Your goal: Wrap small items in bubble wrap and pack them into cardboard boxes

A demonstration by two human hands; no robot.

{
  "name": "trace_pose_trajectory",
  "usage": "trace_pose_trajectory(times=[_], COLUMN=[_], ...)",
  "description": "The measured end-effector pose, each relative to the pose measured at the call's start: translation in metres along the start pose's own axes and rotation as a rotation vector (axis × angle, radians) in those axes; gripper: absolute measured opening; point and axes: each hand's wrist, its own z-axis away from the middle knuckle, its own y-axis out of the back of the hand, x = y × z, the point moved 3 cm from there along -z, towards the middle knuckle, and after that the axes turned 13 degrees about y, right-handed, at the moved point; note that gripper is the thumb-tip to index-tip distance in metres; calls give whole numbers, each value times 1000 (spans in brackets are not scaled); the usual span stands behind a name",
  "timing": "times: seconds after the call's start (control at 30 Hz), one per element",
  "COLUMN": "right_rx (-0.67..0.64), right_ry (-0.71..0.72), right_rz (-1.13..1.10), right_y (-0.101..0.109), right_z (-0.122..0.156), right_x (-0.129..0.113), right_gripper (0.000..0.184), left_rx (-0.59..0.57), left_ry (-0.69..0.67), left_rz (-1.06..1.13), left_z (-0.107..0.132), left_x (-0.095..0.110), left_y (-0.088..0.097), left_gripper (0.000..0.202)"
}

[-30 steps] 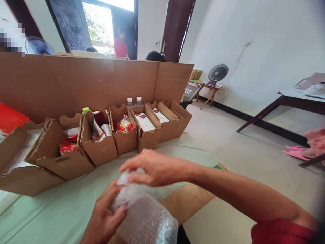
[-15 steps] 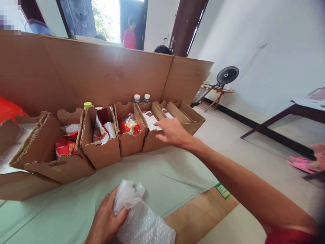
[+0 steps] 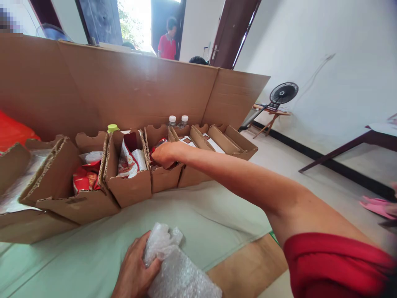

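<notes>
Gripping the left side of a crumpled bundle of clear bubble wrap (image 3: 186, 275), the left hand (image 3: 135, 265) is partly open, its thumb bent over the near face. In the head view the bundle is at bottom centre, cut off by the lower frame edge; whether it touches the pale green cloth (image 3: 198, 211) behind it cannot be told. A stretch of cloth leaves room between it and a row of open-topped brown cardboard bins (image 3: 128, 190).

The right hand (image 3: 166, 155) is at the mouth of the fourth bin from the left (image 3: 164, 180), fingers bent down by a shiny red packet (image 3: 161, 142). Its fingertips are hidden, so how far they part and whether they hold the packet cannot be told. Bin walls hem it in on both sides; a tall brown cardboard panel (image 3: 133, 87) closes off the back. The right forearm crosses the bins farther right. Beyond the cloth's right edge lie a flat tan surface (image 3: 251, 265) and pale floor (image 3: 276, 151).
</notes>
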Motion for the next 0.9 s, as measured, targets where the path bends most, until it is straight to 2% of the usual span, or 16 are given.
trace_pose_trajectory(times=[0.13, 0.27, 0.37, 0.47, 0.5, 0.53, 0.6, 0.7, 0.73, 0.77, 0.8, 0.83, 0.9], right_rx=[25, 142, 304, 646, 749, 786, 699, 404, 344, 331, 365, 431, 549], right_ry=[17, 3, -92, -265, -291, -282, -155, 295, 423, 491, 483, 403, 128], right_rz=[-84, -135, -123, -115, -142, -179, -276, -439, -460, -458, -429, -374, -200], right_y=[-7, -2, 16, 38, 41, 41, 31, 14, 14, 18, 26, 37, 60], right_z=[-4, 6, 47, 116, 137, 153, 166, 149, 139, 127, 115, 101, 70], right_x=[-3, -3, 9, 9, 0, -14, -52, -111, -120, -120, -112, -97, -57], right_gripper=[42, 32, 26, 32, 30, 26, 20, 12, 8, 8, 11, 15, 21], left_rx=[10, 67, 59, 186, 255, 318, 382, 319, 275, 238, 217, 213, 217], left_ry=[-2, 14, 8, -81, -132, -176, -216, -195, -183, -159, -122, -77, 17], left_rz=[20, 56, 132, 242, 268, 287, 316, 360, 361, 356, 350, 348, 360], left_z=[2, 4, 8, 22, 31, 40, 58, 72, 72, 69, 65, 61, 50], left_x=[7, 19, 25, 28, 29, 31, 33, 35, 34, 32, 29, 25, 14], left_y=[2, 2, 6, 25, 33, 41, 52, 55, 54, 52, 51, 51, 49], left_gripper=[62, 61, 56, 50, 48, 46, 44, 45, 46, 48, 51, 55, 71])
